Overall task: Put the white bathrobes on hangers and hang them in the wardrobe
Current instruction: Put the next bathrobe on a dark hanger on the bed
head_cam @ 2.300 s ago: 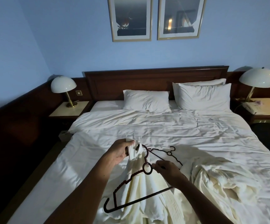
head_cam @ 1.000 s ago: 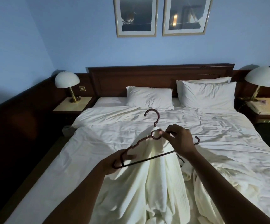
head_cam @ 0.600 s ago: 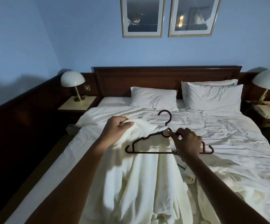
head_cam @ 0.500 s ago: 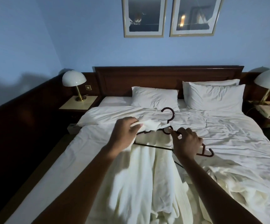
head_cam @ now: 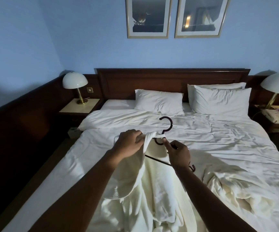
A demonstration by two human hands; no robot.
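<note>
A white bathrobe [head_cam: 153, 190] hangs from a dark hanger [head_cam: 166, 125] held up over the bed, its hook pointing up. My left hand [head_cam: 129, 142] grips the robe's collar at the hanger's left shoulder. My right hand [head_cam: 178, 154] holds the hanger just right of its neck, fingers curled round it. The hanger's bottom bar shows between my hands. A second white bathrobe [head_cam: 235, 186] lies crumpled on the bed to the right. Part of another dark hanger [head_cam: 192, 167] peeks out below my right wrist. No wardrobe is in view.
The bed [head_cam: 219, 139] has white sheets and pillows [head_cam: 158, 102] against a dark wooden headboard [head_cam: 168, 81]. Nightstands with dome lamps [head_cam: 75, 82] stand on both sides; the right one carries a telephone [head_cam: 270, 113]. Dark wood panelling runs along the left wall.
My left hand has drawn the robe's collar up over the hanger's left shoulder toward the neck. My right hand slid lower on the hanger, and the hanger tilted.
</note>
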